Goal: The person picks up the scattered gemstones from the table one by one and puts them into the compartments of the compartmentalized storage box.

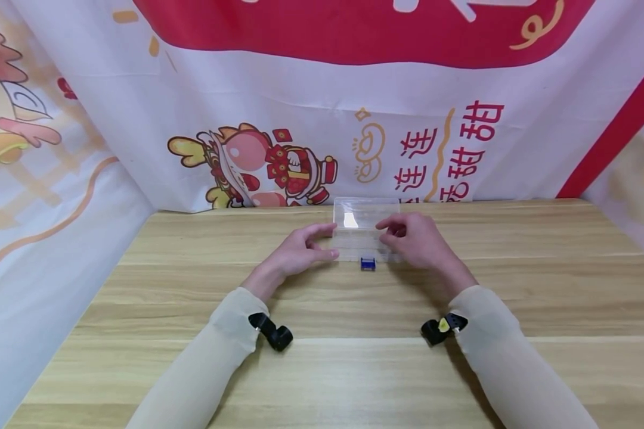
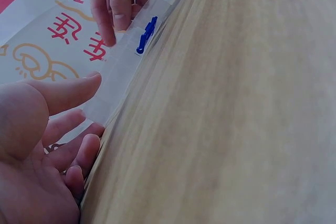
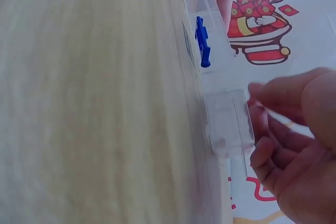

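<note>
A clear plastic box point(image 1: 356, 239) stands on the wooden table near its back edge. At the middle of its near side is a small blue latch-like piece point(image 1: 368, 264), which also shows as a blue strip point(image 2: 146, 35) in the left wrist view. My left hand point(image 1: 300, 249) is at the box's left end, thumb and fingers spread apart. By the right end is my right hand point(image 1: 414, 239), its fingers loosely bent; in the right wrist view, thumb and fingertips point(image 3: 261, 151) lie close beside the clear wall. Whether either hand touches the box is hard to tell.
Behind the wooden table point(image 1: 349, 381) hangs a white and red printed cloth point(image 1: 300, 95). A similar cloth point(image 1: 48, 179) covers the left side. Black wrist cameras are strapped over both pale sleeves point(image 1: 193, 369).
</note>
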`<state>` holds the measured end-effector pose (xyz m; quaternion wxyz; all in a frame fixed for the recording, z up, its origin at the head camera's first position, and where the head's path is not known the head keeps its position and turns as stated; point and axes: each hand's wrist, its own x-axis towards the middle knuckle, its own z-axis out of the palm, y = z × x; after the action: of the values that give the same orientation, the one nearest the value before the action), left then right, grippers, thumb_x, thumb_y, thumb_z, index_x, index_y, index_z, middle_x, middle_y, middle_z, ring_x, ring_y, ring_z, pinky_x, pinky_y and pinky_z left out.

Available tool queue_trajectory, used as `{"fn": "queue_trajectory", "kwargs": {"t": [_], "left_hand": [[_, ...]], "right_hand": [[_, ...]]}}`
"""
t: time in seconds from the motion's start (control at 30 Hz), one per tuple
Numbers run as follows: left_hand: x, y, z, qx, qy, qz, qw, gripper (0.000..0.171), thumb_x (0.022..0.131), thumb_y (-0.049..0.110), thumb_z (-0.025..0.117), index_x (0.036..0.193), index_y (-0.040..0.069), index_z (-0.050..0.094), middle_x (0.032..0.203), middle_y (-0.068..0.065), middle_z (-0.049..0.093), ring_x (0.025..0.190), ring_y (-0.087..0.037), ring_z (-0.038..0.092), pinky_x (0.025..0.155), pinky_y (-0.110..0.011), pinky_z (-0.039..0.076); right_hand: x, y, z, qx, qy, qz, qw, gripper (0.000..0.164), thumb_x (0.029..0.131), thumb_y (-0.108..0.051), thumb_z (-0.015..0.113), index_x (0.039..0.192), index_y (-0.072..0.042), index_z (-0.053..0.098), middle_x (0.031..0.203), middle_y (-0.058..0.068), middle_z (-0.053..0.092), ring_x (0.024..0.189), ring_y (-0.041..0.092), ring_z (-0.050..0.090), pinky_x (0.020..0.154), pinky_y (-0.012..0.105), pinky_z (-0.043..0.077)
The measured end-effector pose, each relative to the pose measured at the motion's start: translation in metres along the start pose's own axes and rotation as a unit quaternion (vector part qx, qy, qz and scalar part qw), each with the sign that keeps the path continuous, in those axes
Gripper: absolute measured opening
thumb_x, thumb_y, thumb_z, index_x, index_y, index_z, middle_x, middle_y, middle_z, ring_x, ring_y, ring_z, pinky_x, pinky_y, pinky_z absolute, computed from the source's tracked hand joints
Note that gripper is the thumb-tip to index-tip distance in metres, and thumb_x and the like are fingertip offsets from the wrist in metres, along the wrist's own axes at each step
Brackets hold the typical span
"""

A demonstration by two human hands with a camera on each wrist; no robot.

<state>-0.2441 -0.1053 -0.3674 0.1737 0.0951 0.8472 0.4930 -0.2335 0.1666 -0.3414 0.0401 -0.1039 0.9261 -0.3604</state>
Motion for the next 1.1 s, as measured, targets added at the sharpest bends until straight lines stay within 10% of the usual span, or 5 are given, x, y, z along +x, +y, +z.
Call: {"fn": "queue_trajectory", "kwargs": {"t": [1.1], "left_hand": [[0.001, -0.001, 0.000, 0.001, 0.001, 0.002, 1.0000, 0.066, 0.096, 0.032, 0.080, 0.156, 0.036, 0.052, 0.155, 0.007, 0.057, 0.115, -0.023, 0.053, 0.092, -0.035, 0.044]], "right_hand": [[-0.019, 0.069, -0.063, 0.094, 0.019, 0.040, 0.995, 0.035, 0.101, -0.029, 0.073, 0.131, -0.010, 0.072, 0.119, 0.009, 0.069, 0.098, 0.022, 0.059, 0.075, 0.030, 0.052]]}}
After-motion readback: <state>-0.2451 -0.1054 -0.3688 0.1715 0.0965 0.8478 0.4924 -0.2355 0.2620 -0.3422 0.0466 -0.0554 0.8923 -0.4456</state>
